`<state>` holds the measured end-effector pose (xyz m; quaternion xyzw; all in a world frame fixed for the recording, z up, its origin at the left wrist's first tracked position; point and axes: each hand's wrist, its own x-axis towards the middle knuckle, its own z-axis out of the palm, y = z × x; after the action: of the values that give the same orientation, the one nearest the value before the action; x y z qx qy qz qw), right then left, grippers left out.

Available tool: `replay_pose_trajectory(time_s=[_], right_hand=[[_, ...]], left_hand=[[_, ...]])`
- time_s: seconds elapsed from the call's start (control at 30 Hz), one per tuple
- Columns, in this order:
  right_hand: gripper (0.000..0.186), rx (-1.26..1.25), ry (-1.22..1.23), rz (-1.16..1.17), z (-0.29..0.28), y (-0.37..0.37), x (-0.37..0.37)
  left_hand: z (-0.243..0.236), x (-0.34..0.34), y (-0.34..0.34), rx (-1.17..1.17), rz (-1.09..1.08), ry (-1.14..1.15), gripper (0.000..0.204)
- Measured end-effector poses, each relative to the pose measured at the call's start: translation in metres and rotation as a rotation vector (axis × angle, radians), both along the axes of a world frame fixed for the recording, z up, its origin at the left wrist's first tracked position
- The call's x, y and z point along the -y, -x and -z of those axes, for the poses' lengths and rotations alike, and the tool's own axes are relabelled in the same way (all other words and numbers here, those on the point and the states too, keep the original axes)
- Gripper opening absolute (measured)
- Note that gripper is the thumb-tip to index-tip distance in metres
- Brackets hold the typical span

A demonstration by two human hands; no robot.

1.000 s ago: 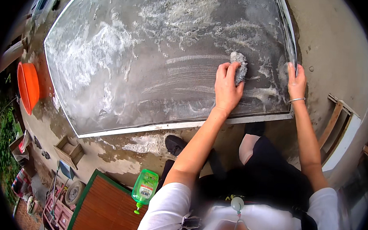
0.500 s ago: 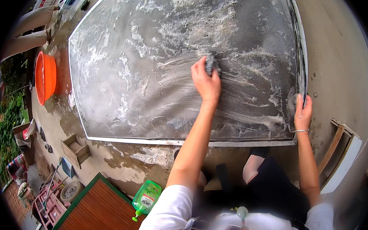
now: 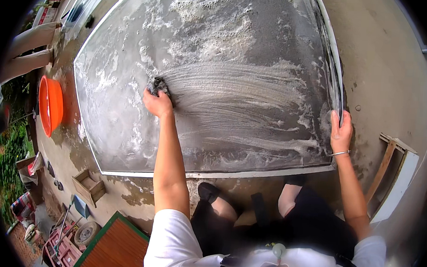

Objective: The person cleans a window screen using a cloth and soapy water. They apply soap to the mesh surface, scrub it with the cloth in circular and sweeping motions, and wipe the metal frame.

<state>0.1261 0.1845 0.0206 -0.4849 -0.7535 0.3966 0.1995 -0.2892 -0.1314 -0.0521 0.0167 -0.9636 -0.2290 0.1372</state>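
Note:
A large grey panel in a white frame lies before me, streaked with soapy foam. On its left half, my left hand is closed around a dark grey, fuzzy scouring pad, which rests against the wet surface. Curved wipe marks run to the right from it. My right hand, a bracelet at its wrist, grips the panel's right edge near the close corner, thumb and fingers either side of the rim.
An orange basin stands left of the panel, near another person's legs. Closer in are a wooden box, a wheel and a brown board with a green edge. A wooden frame lies at right.
My left hand has swept the scouring pad left and slightly nearer, spreading foam in longer arcs. My right hand keeps its grip. My left sleeve now hides the green pump bottle.

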Motion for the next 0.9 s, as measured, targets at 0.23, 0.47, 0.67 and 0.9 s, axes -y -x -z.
replay_pose_trajectory(time_s=[0.23,0.47,0.67,0.9], right_hand=[[0.027,0.094,-0.095,0.001,-0.004,-0.003,-0.003],[0.024,0.041,-0.03,0.025,-0.008,-0.008,-0.002],[0.024,0.072,-0.05,-0.031,-0.008,0.002,0.001],[0.026,0.099,-0.005,0.006,-0.01,-0.005,-0.004]], left_hand=[[-0.039,-0.243,-0.141,0.236,0.558,-0.583,0.041],[-0.045,-0.276,-0.143,0.128,0.817,-0.582,0.041],[0.0,-0.083,0.042,-0.059,0.044,0.013,0.044],[-0.019,-0.28,-0.081,0.189,0.554,-0.459,0.043]])
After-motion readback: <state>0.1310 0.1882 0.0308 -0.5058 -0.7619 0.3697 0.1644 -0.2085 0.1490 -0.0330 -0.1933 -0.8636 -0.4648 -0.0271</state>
